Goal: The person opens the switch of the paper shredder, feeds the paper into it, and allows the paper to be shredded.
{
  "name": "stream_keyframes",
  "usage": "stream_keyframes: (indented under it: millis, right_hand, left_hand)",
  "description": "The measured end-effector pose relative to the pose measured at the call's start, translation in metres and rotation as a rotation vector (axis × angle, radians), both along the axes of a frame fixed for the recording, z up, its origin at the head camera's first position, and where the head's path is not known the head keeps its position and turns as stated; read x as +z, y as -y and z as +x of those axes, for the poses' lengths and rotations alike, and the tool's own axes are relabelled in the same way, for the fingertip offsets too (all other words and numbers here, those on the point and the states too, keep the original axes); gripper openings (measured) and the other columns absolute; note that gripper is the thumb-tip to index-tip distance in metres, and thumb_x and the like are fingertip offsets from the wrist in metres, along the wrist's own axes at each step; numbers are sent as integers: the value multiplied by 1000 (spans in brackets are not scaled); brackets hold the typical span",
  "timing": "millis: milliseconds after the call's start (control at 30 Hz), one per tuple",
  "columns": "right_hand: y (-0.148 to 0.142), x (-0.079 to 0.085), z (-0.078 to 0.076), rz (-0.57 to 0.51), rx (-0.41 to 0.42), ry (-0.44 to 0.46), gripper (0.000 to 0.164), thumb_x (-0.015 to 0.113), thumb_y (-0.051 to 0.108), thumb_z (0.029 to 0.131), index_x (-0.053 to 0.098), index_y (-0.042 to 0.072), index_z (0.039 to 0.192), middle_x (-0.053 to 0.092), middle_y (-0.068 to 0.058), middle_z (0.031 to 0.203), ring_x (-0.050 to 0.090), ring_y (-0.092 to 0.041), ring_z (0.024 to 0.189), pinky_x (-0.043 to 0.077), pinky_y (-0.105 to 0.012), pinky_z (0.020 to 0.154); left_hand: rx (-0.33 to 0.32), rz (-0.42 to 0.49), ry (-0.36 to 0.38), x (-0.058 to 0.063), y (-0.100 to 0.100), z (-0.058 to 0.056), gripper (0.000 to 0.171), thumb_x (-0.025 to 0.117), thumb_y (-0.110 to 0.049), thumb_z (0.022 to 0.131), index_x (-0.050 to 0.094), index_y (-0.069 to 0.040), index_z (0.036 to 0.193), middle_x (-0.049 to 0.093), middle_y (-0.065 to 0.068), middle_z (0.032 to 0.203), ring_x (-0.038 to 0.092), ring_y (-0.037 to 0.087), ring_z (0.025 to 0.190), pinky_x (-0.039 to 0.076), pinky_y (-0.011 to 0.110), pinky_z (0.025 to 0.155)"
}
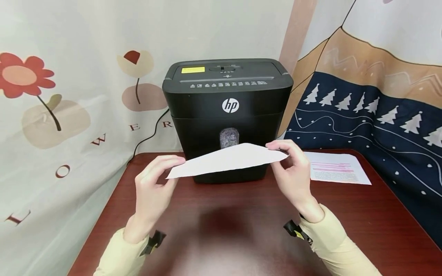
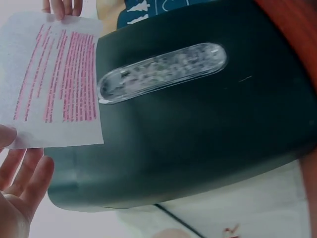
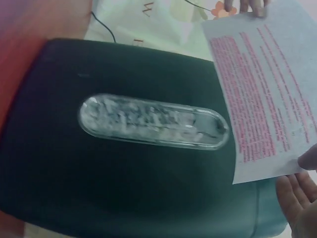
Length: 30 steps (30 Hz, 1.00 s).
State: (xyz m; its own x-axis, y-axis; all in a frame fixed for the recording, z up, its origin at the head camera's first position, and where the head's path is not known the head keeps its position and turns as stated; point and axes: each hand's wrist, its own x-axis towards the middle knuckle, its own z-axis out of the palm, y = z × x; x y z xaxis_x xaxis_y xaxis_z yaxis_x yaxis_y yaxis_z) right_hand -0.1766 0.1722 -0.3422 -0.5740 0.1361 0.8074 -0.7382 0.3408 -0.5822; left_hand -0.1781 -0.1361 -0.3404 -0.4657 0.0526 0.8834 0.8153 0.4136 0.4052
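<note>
Both hands hold one sheet of paper (image 1: 228, 161) up in front of a black HP paper shredder (image 1: 200, 134). At the sheet's left end, the left hand (image 1: 153, 189) pinches the edge between thumb and fingers. Gripping the opposite end the same way is the right hand (image 1: 293, 172). Lines of pink print cover the face of the paper (image 2: 59, 74) in the left wrist view, and the paper (image 3: 262, 94) shows them in the right wrist view too. Paper shreds show behind the shredder's clear window (image 3: 153, 121).
A second printed sheet (image 1: 340, 168) with pink lines lies on the brown table (image 1: 345, 226), right of the shredder. A black cord (image 1: 148, 138) runs down behind the table's left side. Patterned curtains (image 1: 86, 57) hang close behind.
</note>
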Motion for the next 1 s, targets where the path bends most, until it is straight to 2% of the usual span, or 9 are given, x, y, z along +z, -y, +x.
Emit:
stream_keyframes:
  millis: [167,200,333,433,533,667,867,1000]
  right_hand:
    - [-6,24,-3,7,-44,-93,13,69,-16,88,69,-10,99,76,-1,109,69,-2,102,58,-13,92]
    - [-7,29,-3,11,-57,-106,12,69,-16,88,68,-11,99,76,-3,108,69,-1,102,58,-14,94]
    - [-11,47,-6,6,-76,-153,10,71,-15,88,68,-12,97,76,0,107,70,-1,101,59,-18,98]
    - [-13,59,-8,11,-87,-196,8,71,-13,89,68,-13,96,76,2,108,70,-1,102,59,-19,99]
    - [-15,70,-10,15,-93,-226,8,70,-11,90,67,-14,97,75,10,109,70,-2,102,59,-20,99]
    - [-16,82,-15,4,-88,-247,8,71,-9,91,67,-14,96,72,21,111,69,-3,102,59,-21,99]
    - [-17,103,-27,-28,-89,-267,10,69,-5,92,67,-14,95,76,4,107,71,-6,101,61,-22,97]
    - [-17,117,-36,-48,-84,-264,10,68,-2,93,68,-12,93,75,12,104,71,-6,99,59,-17,89]
  left_hand:
    - [-14,-5,-72,23,-6,-5,18,76,9,86,81,-2,100,77,17,96,71,7,96,53,11,94]
    - [-18,2,-87,28,-7,-6,14,76,6,88,81,-1,99,77,18,96,72,8,96,54,12,94]
    - [-29,30,-140,46,-13,-9,8,77,-1,91,80,0,98,76,19,95,72,13,95,53,11,91]
    - [-35,55,-169,58,-18,-13,8,76,3,90,80,1,97,76,19,94,72,12,94,54,12,91]
    - [-38,76,-189,69,-21,-18,11,76,8,88,80,1,95,76,19,93,72,12,93,54,14,92]
    - [-32,93,-212,80,-24,-23,9,75,6,90,80,0,94,76,20,92,71,16,91,54,16,92]
    - [-7,110,-242,99,-28,-33,10,70,0,95,80,0,94,77,19,94,71,20,89,52,15,86]
    - [-2,110,-234,111,-30,-41,10,69,-2,96,79,1,96,78,19,98,70,12,93,52,14,83]
